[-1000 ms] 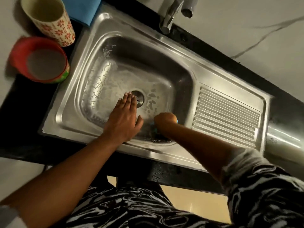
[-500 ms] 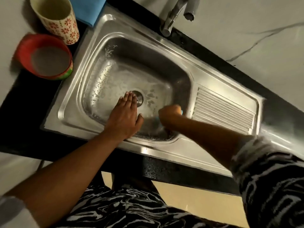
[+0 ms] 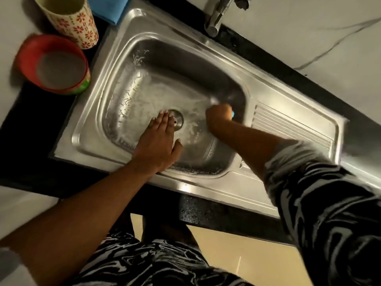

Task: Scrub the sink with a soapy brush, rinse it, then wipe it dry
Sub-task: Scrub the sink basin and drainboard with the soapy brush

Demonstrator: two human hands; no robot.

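Two bare hands are being kept down inside the steel sink [image 3: 90, 112]. The brush [image 3: 233, 114] is being gripped by the right hand [image 3: 218, 116], whose fingers are being curled tightly round it. Only a small blue part is being shown at the right edge of the fist, with a blurred pale tip just beyond the knuckles. This grip is being held low in the basin, close to its right wall.

Just left of the grip, the drain [image 3: 178, 118] is being reached at its left edge by the fingertips of the left hand [image 3: 158, 145]. That hand is being pressed flat on the basin floor, fingers straight and together, thumb spread toward the grip. Further left of the grip, white soapy streaks [image 3: 132, 96] are being seen across the basin floor and its left wall.

Right of the grip, the ribbed drainboard [image 3: 288, 129] is being seen. Beyond the grip, at the sink's back rim, the faucet [image 3: 214, 19] is being seen. Well left of the grip, outside the sink, a red bowl [image 3: 53, 62] is being seen on the black counter [image 3: 31, 124]. A floral cup [image 3: 72, 21] is being seen just behind the bowl, and a blue cloth [image 3: 109, 9] just beside the cup.
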